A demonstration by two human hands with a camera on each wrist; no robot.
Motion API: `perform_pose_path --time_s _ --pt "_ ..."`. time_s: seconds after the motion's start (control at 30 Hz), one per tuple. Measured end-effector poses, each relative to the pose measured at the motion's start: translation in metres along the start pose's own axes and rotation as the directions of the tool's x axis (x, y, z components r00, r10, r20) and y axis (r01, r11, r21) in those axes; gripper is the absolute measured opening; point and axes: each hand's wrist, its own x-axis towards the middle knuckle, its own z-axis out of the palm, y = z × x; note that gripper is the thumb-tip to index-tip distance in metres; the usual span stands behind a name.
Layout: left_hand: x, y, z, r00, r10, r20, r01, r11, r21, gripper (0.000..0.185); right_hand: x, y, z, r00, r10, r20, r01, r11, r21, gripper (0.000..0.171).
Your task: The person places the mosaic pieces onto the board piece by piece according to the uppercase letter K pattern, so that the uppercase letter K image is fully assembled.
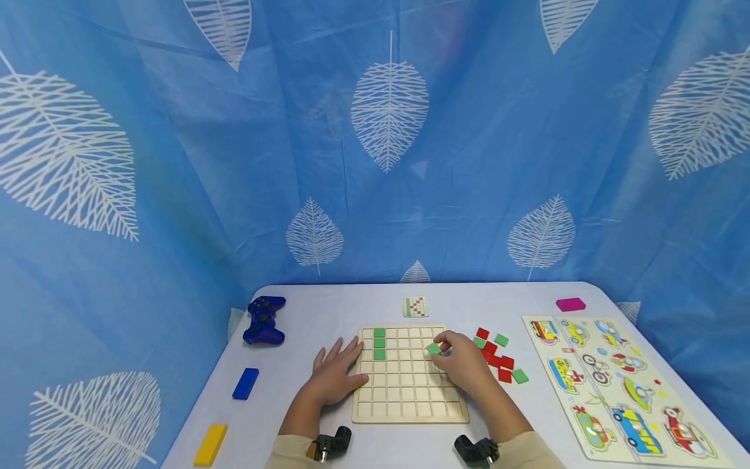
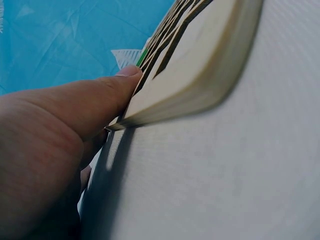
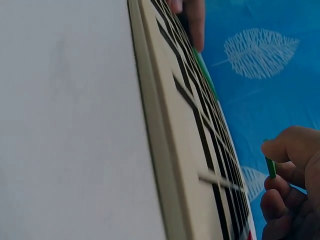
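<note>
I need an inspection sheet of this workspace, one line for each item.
Surface: white table, rounded corners.
Job's things: wooden grid board holding three green tiles; loose red and green tiles to its right.
Clutter: blue gamepad, blue block, yellow block, pink block, pattern card, vehicle puzzle.
Hands: left hand rests on the board's edge; right hand pinches a green tile.
Cables: nothing seen.
Surroundings: blue leaf-print curtain.

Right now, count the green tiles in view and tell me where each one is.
7, though the right hand may hide more. Three fill the grid board's left column; one is pinched in the right hand; three lie among the red tiles.
</note>
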Motion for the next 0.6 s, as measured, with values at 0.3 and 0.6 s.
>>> perform_pose_path --time_s 0.3,0.6 --pt "0.001 0.0 0.0 1.0 -0.004 0.003 0.004 1.0 0.004 0.079 -0.002 -0.025 0.023 0.99 -0.123 0.07 0.121 0.992 0.035 0.028" --pt "0.001 -0.001 -0.001 1.0 0.001 0.008 -0.001 1.0 0.005 0.078 -0.003 -0.045 0.047 0.974 -0.179 0.141 0.173 0.983 0.058 0.031"
